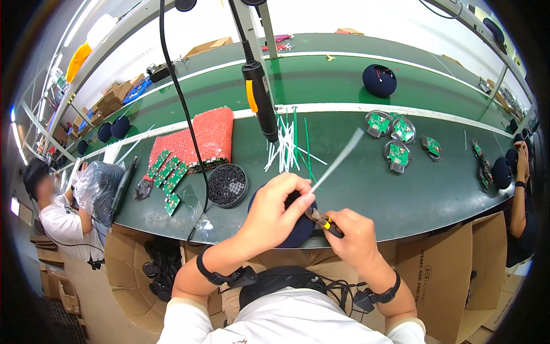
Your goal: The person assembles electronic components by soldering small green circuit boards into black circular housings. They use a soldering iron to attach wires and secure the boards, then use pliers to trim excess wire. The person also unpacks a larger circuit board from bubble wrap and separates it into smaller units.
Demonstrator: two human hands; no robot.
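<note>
My left hand (276, 207) is closed, its thumb and forefinger pinching a thin whitish strip (341, 157) that points up and to the right, slightly blurred. In my right hand (354, 236) are pliers (331, 225) with black and yellow handles. Their jaws reach the left fingertips, close to the strip's lower end; whether they bite on it I cannot tell. Under both hands sits a round navy-blue shell (298, 234), largely covered by the left hand. Beyond them lie loose white and green strips (285, 150) in a pile.
An electric screwdriver (259, 97) hangs over the bench. To the left are a dish of black screws (227, 185), green circuit boards (171, 176) and red bubble wrap (213, 135). Round parts with boards (397, 156) lie right; another navy shell (379, 80) stands farther back. Co-workers sit at both sides.
</note>
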